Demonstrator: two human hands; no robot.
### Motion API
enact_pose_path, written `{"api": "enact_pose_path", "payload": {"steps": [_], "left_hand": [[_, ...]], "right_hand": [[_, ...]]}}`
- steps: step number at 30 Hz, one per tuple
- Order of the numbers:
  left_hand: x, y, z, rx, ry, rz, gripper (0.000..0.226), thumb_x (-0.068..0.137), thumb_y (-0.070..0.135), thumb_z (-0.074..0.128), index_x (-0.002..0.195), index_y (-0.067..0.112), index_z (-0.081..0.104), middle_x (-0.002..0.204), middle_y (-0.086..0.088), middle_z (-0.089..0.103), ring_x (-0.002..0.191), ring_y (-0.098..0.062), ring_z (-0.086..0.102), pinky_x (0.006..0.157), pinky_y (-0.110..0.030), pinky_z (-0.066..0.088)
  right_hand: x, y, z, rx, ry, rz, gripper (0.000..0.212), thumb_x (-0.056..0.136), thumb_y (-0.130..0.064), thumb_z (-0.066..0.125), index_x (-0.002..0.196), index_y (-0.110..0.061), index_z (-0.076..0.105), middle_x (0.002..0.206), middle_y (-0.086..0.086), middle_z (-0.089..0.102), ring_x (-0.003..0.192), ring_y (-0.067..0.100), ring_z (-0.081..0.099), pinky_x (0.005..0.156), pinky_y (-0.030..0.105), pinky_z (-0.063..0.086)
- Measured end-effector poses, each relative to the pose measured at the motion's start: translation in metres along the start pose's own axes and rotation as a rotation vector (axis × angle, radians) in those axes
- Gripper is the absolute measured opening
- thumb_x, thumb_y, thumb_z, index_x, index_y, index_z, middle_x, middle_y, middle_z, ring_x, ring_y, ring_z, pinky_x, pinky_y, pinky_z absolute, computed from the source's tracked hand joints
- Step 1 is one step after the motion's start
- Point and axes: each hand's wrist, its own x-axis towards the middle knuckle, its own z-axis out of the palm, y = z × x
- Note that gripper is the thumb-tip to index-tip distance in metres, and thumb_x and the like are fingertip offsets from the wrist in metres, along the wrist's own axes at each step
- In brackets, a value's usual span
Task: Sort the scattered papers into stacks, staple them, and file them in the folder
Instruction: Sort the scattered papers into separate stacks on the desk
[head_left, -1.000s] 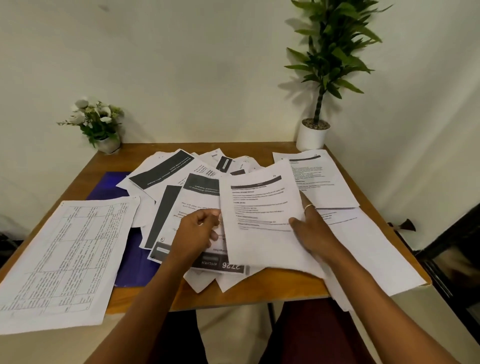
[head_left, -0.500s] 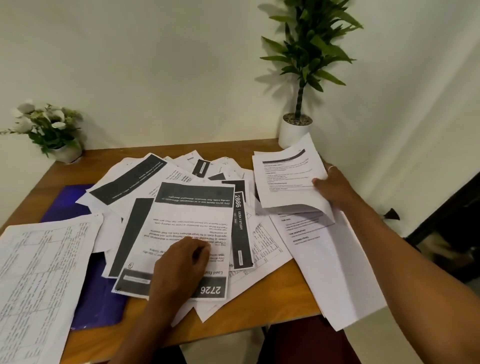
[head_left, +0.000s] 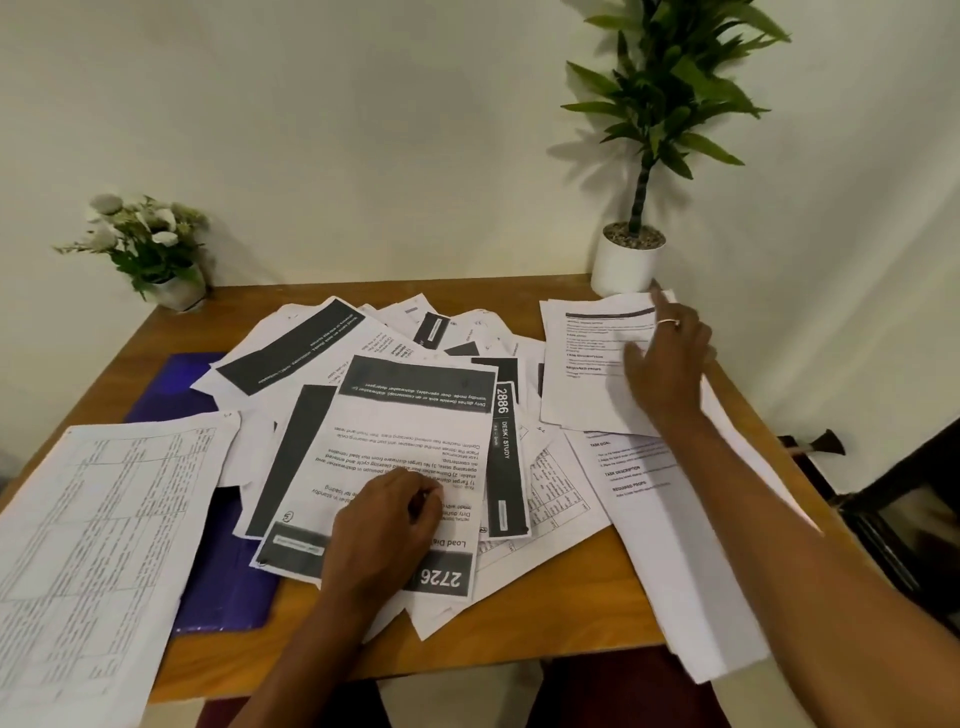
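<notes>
Left hand (head_left: 384, 525) curled on 2726 sheet (head_left: 410, 426) right of half-buried blue folder (head_left: 228, 587), grip unclear; right hand (head_left: 670, 364) flat on text sheet (head_left: 582, 374) farther right.

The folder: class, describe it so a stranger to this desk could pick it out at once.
Start at the wooden table and look to its left half. The folder lies flat there, mostly buried under sheets. It alone is deep blue; everything around it is white printed paper.
</notes>
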Motion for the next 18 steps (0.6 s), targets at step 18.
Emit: {"api": "enact_pose_path", "payload": {"steps": [18], "left_hand": [[-0.009,-0.032,-0.056,0.157,0.118,-0.513,0.078,0.086,0.055,0.071,0.147,0.020,0.038,0.150,-0.014,0.040,0.139,-0.039,0.034,0.111,-0.059,0.029]], "right_hand": [[-0.168,-0.104,0.026,0.159,-0.541,-0.041,0.076,0.087,-0.045,0.074,0.151,-0.026,0.038,0.143,0.000,0.053,0.133,0.022,0.043,0.110,0.042,0.038]]}}
